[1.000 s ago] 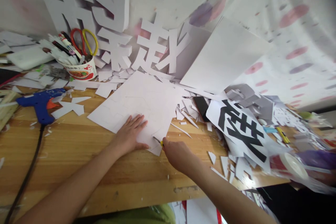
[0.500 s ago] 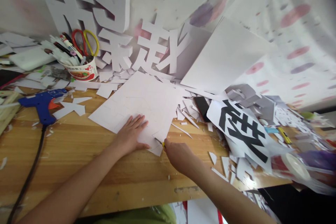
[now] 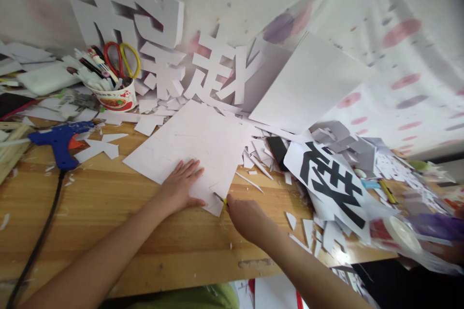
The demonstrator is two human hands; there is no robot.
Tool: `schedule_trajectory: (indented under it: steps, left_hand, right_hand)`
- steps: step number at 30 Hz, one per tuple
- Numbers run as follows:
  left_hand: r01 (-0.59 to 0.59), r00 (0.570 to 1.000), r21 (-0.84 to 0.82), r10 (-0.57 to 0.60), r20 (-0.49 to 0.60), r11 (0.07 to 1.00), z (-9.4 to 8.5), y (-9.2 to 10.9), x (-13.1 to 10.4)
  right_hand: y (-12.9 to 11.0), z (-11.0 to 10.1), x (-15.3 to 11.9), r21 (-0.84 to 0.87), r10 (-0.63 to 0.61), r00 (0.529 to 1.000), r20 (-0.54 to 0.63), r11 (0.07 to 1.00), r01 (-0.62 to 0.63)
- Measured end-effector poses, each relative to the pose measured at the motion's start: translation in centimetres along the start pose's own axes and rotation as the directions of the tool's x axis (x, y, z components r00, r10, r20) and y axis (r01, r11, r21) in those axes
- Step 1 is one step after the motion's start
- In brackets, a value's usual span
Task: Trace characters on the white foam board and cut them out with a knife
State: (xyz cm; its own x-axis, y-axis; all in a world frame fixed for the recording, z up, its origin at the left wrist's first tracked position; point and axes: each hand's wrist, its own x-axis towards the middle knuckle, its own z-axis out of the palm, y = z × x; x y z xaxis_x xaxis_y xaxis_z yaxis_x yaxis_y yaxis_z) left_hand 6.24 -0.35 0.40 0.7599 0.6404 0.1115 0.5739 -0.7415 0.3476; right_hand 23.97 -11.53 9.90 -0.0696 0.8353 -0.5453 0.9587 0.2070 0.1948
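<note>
A white board with faint pencil lines lies on the wooden table. My left hand rests flat on its near part, fingers spread. At the lower right corner, my right hand grips a utility knife, mostly hidden in the fist except for a bit of yellow. The knife's thin blade touches the board beside a short angled line. To the right lies a paper sheet with a large black printed character. White cut-out characters stand against the wall behind the board.
A blue glue gun with a dark cord lies left. Behind it stands a paper tub holding scissors and pens. White scraps, a dark phone-like slab and a tape roll are on the right. A large blank board leans at the back.
The knife blade has shifted very slightly down along the board near its corner. My left hand stays in place on the board. The whole view has moved a little.
</note>
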Motion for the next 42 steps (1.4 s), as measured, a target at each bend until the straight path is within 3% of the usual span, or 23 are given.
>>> schedule_trajectory:
  steps: [30,42]
  left_hand:
    - [-0.006,1.000,0.033,0.006,0.020,0.999,-0.3,0.0,0.1]
    - [-0.006,1.000,0.035,0.006,0.006,0.999,-0.3,0.1,0.1]
  right_hand:
    - [0.5,1.9,-1.0,0.007,0.013,1.000,0.002,1.000,-0.014]
    - [1.1,4.0,-1.5,0.019,0.011,1.000,-0.011,1.000,-0.011]
